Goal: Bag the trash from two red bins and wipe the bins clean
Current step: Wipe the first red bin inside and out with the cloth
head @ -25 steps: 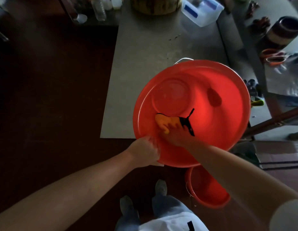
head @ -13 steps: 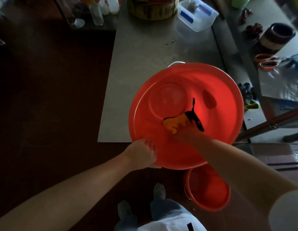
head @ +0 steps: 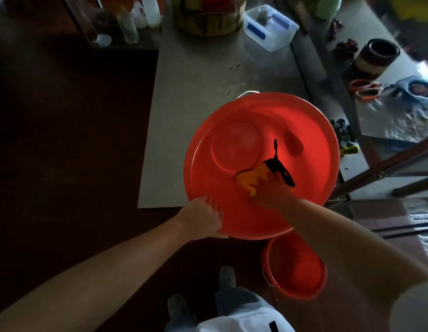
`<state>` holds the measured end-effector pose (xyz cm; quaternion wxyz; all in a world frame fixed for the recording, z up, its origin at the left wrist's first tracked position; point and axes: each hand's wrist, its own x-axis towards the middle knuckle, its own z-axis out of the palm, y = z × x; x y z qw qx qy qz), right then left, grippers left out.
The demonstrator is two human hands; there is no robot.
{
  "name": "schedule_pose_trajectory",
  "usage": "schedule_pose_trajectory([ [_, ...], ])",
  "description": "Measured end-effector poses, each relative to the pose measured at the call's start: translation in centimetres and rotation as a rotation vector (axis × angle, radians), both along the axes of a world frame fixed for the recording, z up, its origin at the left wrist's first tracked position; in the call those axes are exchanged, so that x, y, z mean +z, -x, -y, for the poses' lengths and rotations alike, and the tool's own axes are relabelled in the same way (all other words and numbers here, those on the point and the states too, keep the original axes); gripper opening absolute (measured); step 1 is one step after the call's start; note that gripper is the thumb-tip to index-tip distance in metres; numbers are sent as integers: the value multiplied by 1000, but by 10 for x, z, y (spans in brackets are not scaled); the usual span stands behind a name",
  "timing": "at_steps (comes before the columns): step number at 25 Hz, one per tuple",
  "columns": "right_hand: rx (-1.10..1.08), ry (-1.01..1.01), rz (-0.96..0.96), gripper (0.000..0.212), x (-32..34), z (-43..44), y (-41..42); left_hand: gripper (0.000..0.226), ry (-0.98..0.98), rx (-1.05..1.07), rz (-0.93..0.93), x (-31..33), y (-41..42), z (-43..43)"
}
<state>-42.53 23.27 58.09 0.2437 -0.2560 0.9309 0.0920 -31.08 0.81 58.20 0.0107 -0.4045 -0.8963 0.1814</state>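
The fingers (head: 260, 182) of the right hand (head: 271, 194) are lying spread over a yellow cloth with a black strap (head: 249, 180), pressing it flat against the inner wall of a large red round plastic bin (head: 316, 144). The yellow is showing between them. The black strap is trailing upward past the fingertips. The fingers of the left hand (head: 201, 218) are curling over the near rim of the bin and gripping it, with the thumb hidden under the edge. The bin is tilting its mouth toward the camera. Its far side is resting over the near end of a grey metal table (head: 196, 92), and its near side is hanging past the table edge.

A smaller red round bin (head: 296, 271) is standing on the dark floor (head: 64, 140) just below it, beside the person's shoes. At the far end of the table, a round wooden tub (head: 208, 20) and a clear plastic box (head: 270, 27) are sitting side by side. On a second surface to the right, orange-handled scissors (head: 364, 89) are lying near a dark round jar (head: 376, 57). The room is dim.

Since a second ago, the cloth and right hand have been sliding rightward along the wall, from under the round bottom to its lower right edge. The left hand is keeping its grip on the same part of the rim.
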Motion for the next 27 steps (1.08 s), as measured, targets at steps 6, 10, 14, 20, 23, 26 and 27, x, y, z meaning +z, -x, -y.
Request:
schedule_pose_trajectory([
  [6,-52,-139,291,70,14,8,-66,81,50,-87,27,8,2,4],
  [10,-57,-72,340,73,46,-11,-77,76,50,-32,36,19,6,-1],
  [14,3,-155,298,66,26,1,-68,78,8,-39,90,13,5,-1],
  [20,-165,4,317,70,-37,17,-4,75,73,-72,88,7,3,-7],
  [23,-163,59,282,69,-57,20,18,74,90,-77,68,9,4,-11],
  [26,-109,132,202,48,-57,23,22,68,107,-12,51,21,4,-13],
  [27,-75,118,173,44,-55,22,19,68,107,-6,59,24,5,-14],
])
